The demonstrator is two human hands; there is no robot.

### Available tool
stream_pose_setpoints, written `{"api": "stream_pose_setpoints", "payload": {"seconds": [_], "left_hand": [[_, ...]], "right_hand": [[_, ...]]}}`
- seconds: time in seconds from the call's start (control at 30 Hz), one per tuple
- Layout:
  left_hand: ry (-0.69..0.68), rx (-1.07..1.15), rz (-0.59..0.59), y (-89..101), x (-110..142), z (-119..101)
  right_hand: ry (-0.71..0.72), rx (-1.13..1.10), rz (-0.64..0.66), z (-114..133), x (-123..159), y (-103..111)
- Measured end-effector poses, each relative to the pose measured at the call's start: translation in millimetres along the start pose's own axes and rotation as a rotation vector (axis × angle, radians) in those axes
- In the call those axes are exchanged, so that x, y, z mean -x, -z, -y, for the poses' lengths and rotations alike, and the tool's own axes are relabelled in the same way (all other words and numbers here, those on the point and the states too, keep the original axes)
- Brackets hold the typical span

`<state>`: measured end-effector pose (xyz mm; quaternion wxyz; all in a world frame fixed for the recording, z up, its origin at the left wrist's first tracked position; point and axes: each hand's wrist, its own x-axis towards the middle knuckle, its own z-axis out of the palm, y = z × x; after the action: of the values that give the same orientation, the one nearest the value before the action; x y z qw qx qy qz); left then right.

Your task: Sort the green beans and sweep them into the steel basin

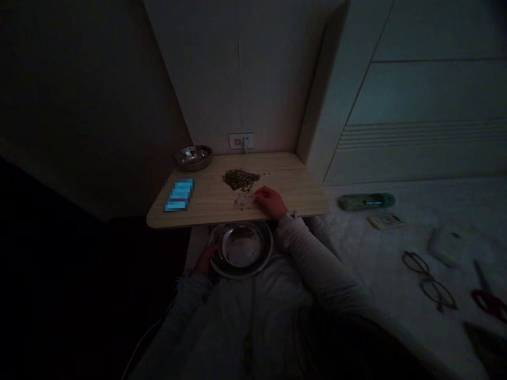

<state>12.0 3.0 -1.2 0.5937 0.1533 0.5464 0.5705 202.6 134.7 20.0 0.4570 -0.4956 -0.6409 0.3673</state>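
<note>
My right hand (271, 201) is over the front part of a small wooden table (206, 208). Its thumb and fingers pinch the edge of a thin, clear, flat piece (245, 199), which lies low over the tabletop with a few dark grains around it. Just behind is a loose pile of small greenish-brown grains (240, 179). Below the table's front edge, at my lap, my left hand (206, 258) grips the left rim of a wide metal basin (241, 269). A few dark specks lie in that basin. The dim light hides the finger details of my left hand.
A second metal bowl (193, 157) stands at the table's back left, near a lit phone (179, 195). A plug sits in the wall socket (241, 141). On the bed at right lie a green case (366, 201), a small box (386, 221), glasses (428, 278) and scissors (488, 300).
</note>
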Motion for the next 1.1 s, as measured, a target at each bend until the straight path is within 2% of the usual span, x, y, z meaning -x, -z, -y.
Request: {"api": "stream_pose_setpoints", "payload": {"seconds": [0.2, 0.47, 0.7, 0.83, 0.97, 1.1], "left_hand": [[0.059, -0.001, -0.003, 2.5, -4.4, 1.3], [0.09, -0.046, 0.107, 4.3, -6.9, -3.1], [0.072, -0.052, -0.01, 12.2, -14.9, 4.9], [0.024, -0.054, -0.007, 13.5, -18.2, 4.9], [0.077, -0.078, -0.037, 11.8, -18.7, 3.3], [0.071, -0.072, -0.022, 12.4, -19.0, 4.8]], "right_hand": [[-0.016, 0.023, -0.005, -1.8, -1.4, -1.1], [-0.027, 0.043, -0.008, 6.8, 2.0, -2.9], [-0.063, 0.015, 0.027, 12.8, 5.5, -2.3], [-0.047, 0.019, 0.005, 11.3, 4.1, -2.3], [-0.037, 0.032, 0.002, 12.7, 4.1, -1.8], [-0.026, 0.076, 0.005, 15.2, 6.0, -1.0]]}}
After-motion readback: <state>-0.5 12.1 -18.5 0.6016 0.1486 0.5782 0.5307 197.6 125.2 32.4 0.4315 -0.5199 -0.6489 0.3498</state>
